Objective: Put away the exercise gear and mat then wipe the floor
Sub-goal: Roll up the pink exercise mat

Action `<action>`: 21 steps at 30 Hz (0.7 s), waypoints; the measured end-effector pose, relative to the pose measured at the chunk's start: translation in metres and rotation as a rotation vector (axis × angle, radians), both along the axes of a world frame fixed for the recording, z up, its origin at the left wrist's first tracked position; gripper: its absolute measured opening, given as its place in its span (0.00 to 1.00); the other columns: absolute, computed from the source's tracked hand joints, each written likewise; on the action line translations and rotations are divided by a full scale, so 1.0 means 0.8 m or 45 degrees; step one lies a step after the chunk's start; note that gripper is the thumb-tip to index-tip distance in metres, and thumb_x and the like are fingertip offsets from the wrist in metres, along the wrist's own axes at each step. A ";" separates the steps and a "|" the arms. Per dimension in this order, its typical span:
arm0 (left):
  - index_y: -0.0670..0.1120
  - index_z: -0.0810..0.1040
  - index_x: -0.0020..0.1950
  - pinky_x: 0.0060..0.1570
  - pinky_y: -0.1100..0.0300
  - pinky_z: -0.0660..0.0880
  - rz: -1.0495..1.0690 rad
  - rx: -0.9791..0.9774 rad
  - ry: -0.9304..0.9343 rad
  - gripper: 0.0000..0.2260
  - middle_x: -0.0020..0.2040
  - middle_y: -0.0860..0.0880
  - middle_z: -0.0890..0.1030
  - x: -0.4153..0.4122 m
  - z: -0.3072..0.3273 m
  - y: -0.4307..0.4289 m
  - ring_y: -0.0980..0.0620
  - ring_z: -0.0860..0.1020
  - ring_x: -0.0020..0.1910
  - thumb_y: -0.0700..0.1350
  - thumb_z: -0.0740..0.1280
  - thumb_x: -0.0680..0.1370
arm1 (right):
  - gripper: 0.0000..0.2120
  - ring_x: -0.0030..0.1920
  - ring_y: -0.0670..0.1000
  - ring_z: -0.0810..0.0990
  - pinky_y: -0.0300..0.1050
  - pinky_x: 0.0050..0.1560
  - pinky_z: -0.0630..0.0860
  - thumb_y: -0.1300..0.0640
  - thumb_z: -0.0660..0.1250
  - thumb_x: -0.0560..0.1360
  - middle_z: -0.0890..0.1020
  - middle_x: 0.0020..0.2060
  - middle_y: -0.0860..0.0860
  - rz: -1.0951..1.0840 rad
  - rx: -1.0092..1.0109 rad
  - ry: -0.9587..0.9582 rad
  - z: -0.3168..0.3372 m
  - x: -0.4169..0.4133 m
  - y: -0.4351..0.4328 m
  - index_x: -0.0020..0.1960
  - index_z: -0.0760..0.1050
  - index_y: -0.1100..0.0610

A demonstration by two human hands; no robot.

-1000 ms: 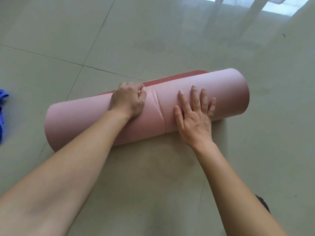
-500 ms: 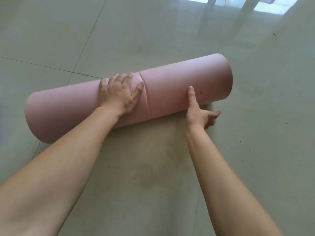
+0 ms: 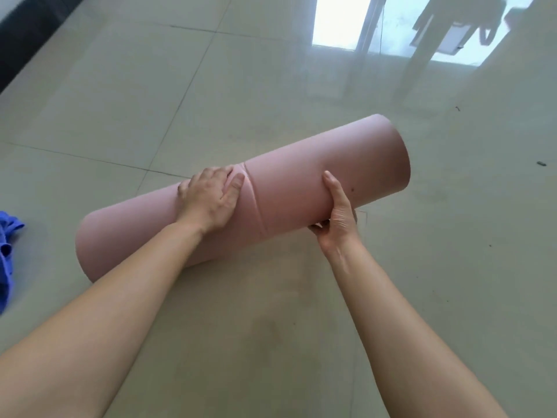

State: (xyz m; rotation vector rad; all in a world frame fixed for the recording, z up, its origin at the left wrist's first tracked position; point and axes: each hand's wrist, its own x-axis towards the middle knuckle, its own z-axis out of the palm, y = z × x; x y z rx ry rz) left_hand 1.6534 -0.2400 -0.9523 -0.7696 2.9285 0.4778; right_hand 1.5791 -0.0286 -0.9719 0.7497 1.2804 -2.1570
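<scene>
Here, a pale, glossy tiled floor (image 3: 271,86) fills the scene, its grout lines running diagonally and a bright window reflection (image 3: 340,22) glaring near the top edge, with a dark strip (image 3: 27,28) crossing the upper left corner. Across the middle lies a fully rolled pink exercise mat (image 3: 289,188), a thick cylinder slanting from lower left to upper right; its left end sits low by the tiles while the right end rides higher, though whether that end is clear of the floor cannot be told. A slanted crease marks the roll near its middle. The person's left hand (image 3: 211,200) presses flat on top of the roll just left of that crease, fingers together and curved over the far side. The right hand (image 3: 339,215) clamps the roll further right, thumb upright against the near face and the fingers tucked beneath it. A crumpled blue cloth (image 3: 7,248) lies on the tiles at the left edge, well apart from the mat. Small dark specks (image 3: 541,163) dot the floor to the right.
</scene>
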 end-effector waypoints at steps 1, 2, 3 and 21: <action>0.55 0.65 0.75 0.70 0.46 0.58 0.042 0.055 0.030 0.34 0.72 0.45 0.69 -0.001 0.019 -0.001 0.43 0.66 0.71 0.68 0.43 0.75 | 0.28 0.55 0.50 0.84 0.55 0.56 0.82 0.48 0.81 0.64 0.86 0.52 0.45 -0.013 0.016 0.061 0.023 -0.002 -0.002 0.61 0.77 0.49; 0.56 0.64 0.76 0.70 0.45 0.58 0.085 0.126 0.071 0.33 0.71 0.45 0.69 -0.003 0.041 0.000 0.43 0.67 0.70 0.69 0.44 0.75 | 0.31 0.56 0.49 0.84 0.56 0.57 0.81 0.48 0.82 0.62 0.85 0.54 0.44 -0.022 0.025 0.138 0.050 -0.006 -0.005 0.62 0.76 0.48; 0.57 0.62 0.77 0.71 0.44 0.58 0.110 0.208 0.121 0.33 0.71 0.45 0.68 -0.008 0.061 0.001 0.43 0.66 0.70 0.70 0.44 0.75 | 0.34 0.57 0.48 0.83 0.56 0.58 0.81 0.49 0.83 0.60 0.85 0.56 0.43 -0.017 0.027 0.231 0.081 -0.011 -0.008 0.64 0.75 0.47; 0.59 0.75 0.66 0.67 0.60 0.66 0.110 1.419 1.001 0.25 0.53 0.64 0.83 -0.021 0.409 0.066 0.72 0.77 0.52 0.63 0.43 0.82 | 0.52 0.64 0.41 0.76 0.45 0.62 0.76 0.30 0.76 0.62 0.77 0.64 0.43 0.389 0.307 1.358 0.398 0.005 0.007 0.76 0.61 0.53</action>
